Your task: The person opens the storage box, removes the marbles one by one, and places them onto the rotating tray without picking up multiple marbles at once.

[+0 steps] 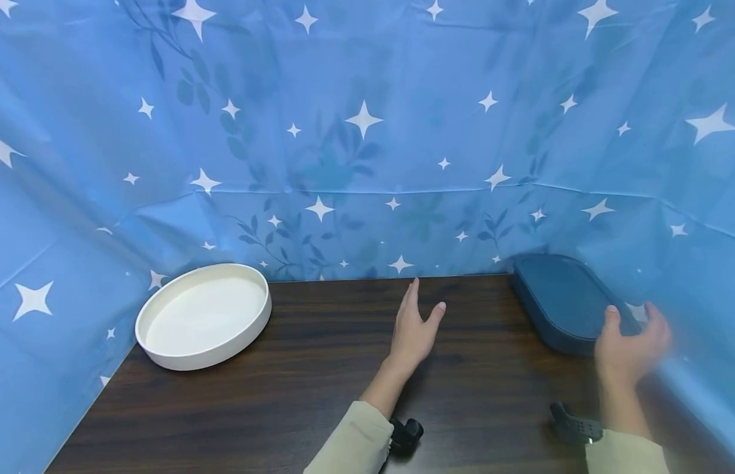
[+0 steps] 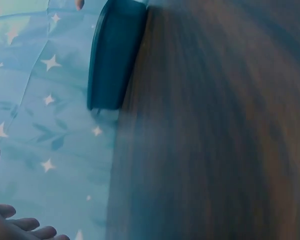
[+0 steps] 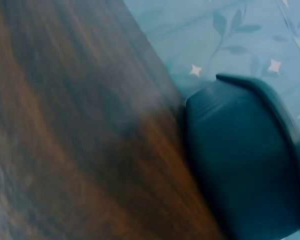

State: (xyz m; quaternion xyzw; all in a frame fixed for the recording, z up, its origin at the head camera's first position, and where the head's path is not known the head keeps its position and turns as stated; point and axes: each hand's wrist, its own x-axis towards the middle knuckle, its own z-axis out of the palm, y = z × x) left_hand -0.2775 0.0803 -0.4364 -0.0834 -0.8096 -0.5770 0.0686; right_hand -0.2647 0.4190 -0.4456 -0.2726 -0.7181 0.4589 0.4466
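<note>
A dark blue lidded box (image 1: 571,299) with rounded corners sits at the table's right rear, and its side fills much of the right wrist view (image 3: 240,155). My right hand (image 1: 631,349), blurred, is at the box's front right corner with thumb and fingers spread; whether it touches the box I cannot tell. My left hand (image 1: 411,334) hovers over the middle of the table, left of the box, fingers extended and thumb apart, holding nothing. Its fingertips (image 2: 27,224) show low in the left wrist view.
On the left of the dark wooden table (image 1: 320,368) stands a round white tray (image 1: 204,316) with a low rim. A blue cloth (image 1: 367,158) with white stars hangs behind the table and along both sides.
</note>
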